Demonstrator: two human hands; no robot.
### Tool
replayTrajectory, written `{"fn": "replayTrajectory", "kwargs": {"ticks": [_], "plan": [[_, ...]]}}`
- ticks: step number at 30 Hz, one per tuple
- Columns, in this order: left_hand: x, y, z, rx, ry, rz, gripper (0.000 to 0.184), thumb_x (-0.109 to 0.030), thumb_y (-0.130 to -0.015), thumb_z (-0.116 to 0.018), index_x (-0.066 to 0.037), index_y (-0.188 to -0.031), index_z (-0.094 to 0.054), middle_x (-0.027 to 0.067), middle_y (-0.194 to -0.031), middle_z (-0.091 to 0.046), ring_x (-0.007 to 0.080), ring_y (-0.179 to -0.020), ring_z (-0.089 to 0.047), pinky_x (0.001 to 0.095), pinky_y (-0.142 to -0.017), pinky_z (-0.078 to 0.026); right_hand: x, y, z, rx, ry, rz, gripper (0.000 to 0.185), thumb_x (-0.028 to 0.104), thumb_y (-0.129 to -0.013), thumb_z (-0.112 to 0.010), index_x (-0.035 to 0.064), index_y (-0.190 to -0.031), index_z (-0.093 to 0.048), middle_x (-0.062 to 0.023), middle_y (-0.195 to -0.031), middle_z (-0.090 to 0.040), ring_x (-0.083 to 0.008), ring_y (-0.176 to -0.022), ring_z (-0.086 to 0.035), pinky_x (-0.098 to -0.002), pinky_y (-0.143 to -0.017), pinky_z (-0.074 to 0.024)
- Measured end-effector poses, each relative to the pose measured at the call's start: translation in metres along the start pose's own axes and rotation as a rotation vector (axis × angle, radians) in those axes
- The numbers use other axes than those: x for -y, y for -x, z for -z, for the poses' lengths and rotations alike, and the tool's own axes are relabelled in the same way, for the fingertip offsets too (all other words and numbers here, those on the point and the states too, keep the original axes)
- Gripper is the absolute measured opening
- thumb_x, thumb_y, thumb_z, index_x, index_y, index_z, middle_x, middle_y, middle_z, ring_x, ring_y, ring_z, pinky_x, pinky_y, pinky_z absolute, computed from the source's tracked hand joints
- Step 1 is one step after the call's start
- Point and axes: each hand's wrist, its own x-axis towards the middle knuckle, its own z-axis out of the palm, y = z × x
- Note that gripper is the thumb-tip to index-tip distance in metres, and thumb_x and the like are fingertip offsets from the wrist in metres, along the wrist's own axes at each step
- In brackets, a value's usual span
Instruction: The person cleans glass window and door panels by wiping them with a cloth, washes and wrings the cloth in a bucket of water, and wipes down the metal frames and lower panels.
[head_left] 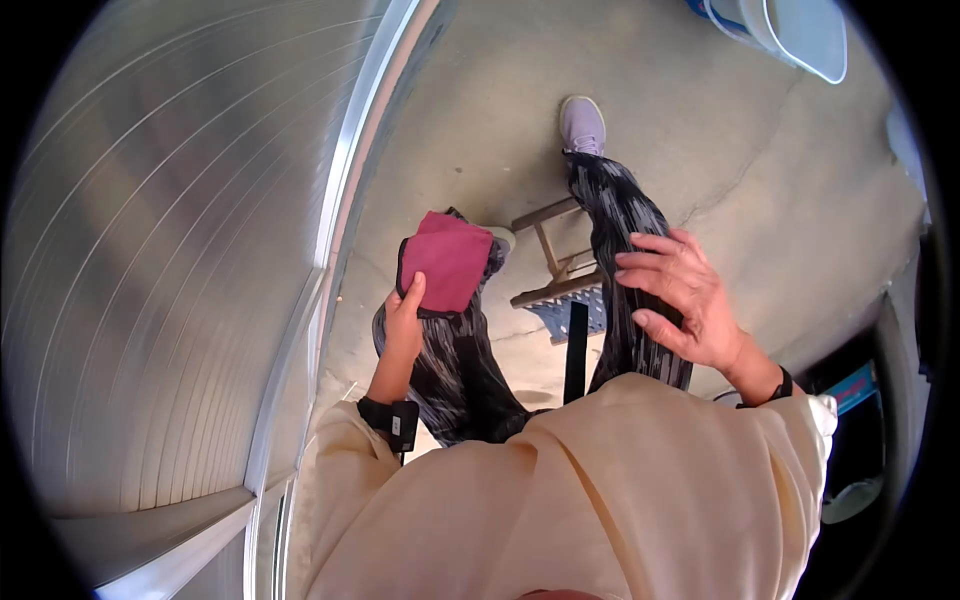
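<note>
On the left, our left hand (405, 325) grips the red cloth (448, 262); right hand (690, 298) is open above the right leg (635, 240), stool (553, 245) between legs.

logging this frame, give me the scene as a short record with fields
left hand: holding folded maroon cloth, dark edging
right hand: empty, fingers spread, above the right leg
wear: cream top, black-and-grey patterned trousers, lilac shoe
between legs: low wooden-framed stool
left side: ribbed metallic panel
floor: bare concrete
</note>
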Motion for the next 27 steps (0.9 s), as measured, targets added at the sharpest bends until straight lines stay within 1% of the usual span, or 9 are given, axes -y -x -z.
{"fn": "replayTrajectory", "kwargs": {"ticks": [2,7,8,10,14,15,18,24,27], "plan": [[-0.008,-0.008,0.005,0.124,0.011,0.066,0.037,-0.025,-0.091,-0.057,0.000,-0.117,-0.054,0.0073,-0.111,-0.060,0.0146,-0.099,-0.058,0.0290,-0.088,-0.043,0.000,0.004,-0.016,0.030,0.277,0.171,0.022,0.022,-0.075,-0.065,0.0095,-0.093,-0.066,-0.0036,-0.105,-0.062,-0.0228,-0.113,-0.051,-0.0465,-0.100,-0.0321],[0.012,-0.048,0.057,0.326,0.059,0.197,0.049,-0.027,-0.089,-0.060,0.003,-0.124,-0.047,0.0093,-0.119,-0.056,0.0172,-0.108,-0.055,0.0313,-0.094,-0.041,0.005,-0.031,-0.013,-0.021,0.397,0.302,0.018,0.015,-0.067,-0.069,0.0086,-0.084,-0.067,-0.0020,-0.094,-0.065,-0.0211,-0.104,-0.057,-0.0450,-0.095,-0.0388],[0.023,-0.032,0.043,0.295,-0.083,0.157,0.052,-0.027,-0.088,-0.060,0.004,-0.126,-0.044,0.0107,-0.121,-0.055,0.0186,-0.108,-0.055,0.0323,-0.094,-0.041,-0.019,0.005,-0.006,-0.098,0.386,0.355,0.018,0.015,-0.067,-0.069,0.0086,-0.084,-0.067,-0.0020,-0.094,-0.065,-0.0211,-0.104,-0.057,-0.0450,-0.095,-0.0388],[0.023,-0.024,0.038,0.277,-0.037,0.106,0.051,-0.028,-0.088,-0.061,0.005,-0.124,-0.046,0.0110,-0.119,-0.056,0.0184,-0.108,-0.054,0.0316,-0.094,-0.041,-0.021,-0.002,-0.003,-0.103,0.439,0.439,0.017,0.014,-0.067,-0.069,0.0085,-0.083,-0.067,-0.0024,-0.093,-0.065,-0.0207,-0.103,-0.057,-0.0430,-0.092,-0.0413],[0.035,0.017,0.046,0.370,0.026,-0.250,0.048,-0.028,-0.088,-0.061,0.005,-0.121,-0.050,0.0102,-0.116,-0.058,0.0168,-0.105,-0.055,0.0302,-0.092,-0.042,0.005,-0.012,-0.010,-0.123,0.570,0.621,0.016,0.014,-0.069,-0.068,0.0081,-0.083,-0.067,-0.0032,-0.093,-0.066,-0.0207,-0.100,-0.058,-0.0412,-0.089,-0.0431],[0.003,0.025,0.016,0.279,0.003,-0.207,0.047,-0.028,-0.088,-0.061,0.005,-0.121,-0.051,0.0100,-0.115,-0.058,0.0167,-0.104,-0.055,0.0301,-0.091,-0.043,-0.019,-0.043,0.025,-0.093,0.521,0.651,0.016,0.016,-0.070,-0.067,0.0082,-0.084,-0.066,-0.0030,-0.092,-0.066,-0.0196,-0.099,-0.058,-0.0392,-0.089,-0.0435],[0.003,0.036,0.007,0.253,0.069,-0.322,0.048,-0.029,-0.087,-0.062,0.004,-0.120,-0.051,0.0097,-0.114,-0.059,0.0167,-0.102,-0.057,0.0296,-0.090,-0.043,-0.018,-0.052,0.019,-0.047,0.469,0.668,0.016,0.017,-0.072,-0.066,0.0085,-0.086,-0.066,-0.0027,-0.092,-0.065,-0.0187,-0.099,-0.058,-0.0369,-0.089,-0.0434],[0.009,0.066,-0.014,0.014,0.115,-0.516,0.045,-0.029,-0.088,-0.061,0.002,-0.120,-0.052,0.0084,-0.114,-0.060,0.0173,-0.105,-0.056,0.0305,-0.094,-0.041,-0.015,-0.046,0.007,-0.330,0.705,0.872,0.023,0.019,-0.076,-0.065,0.0110,-0.097,-0.064,-0.0058,-0.104,-0.064,-0.0225,-0.104,-0.057,-0.0372,-0.094,-0.0407],[0.006,0.101,-0.040,0.039,0.201,-0.681,0.056,-0.042,-0.089,-0.054,0.000,-0.126,-0.048,0.0084,-0.123,-0.054,0.0167,-0.113,-0.052,0.0310,-0.096,-0.039,0.016,-0.031,-0.034,-0.146,0.190,0.667,0.036,0.024,-0.081,-0.064,0.0126,-0.115,-0.059,-0.0090,-0.122,-0.056,-0.0295,-0.117,-0.049,-0.0379,-0.100,-0.0367]]}}
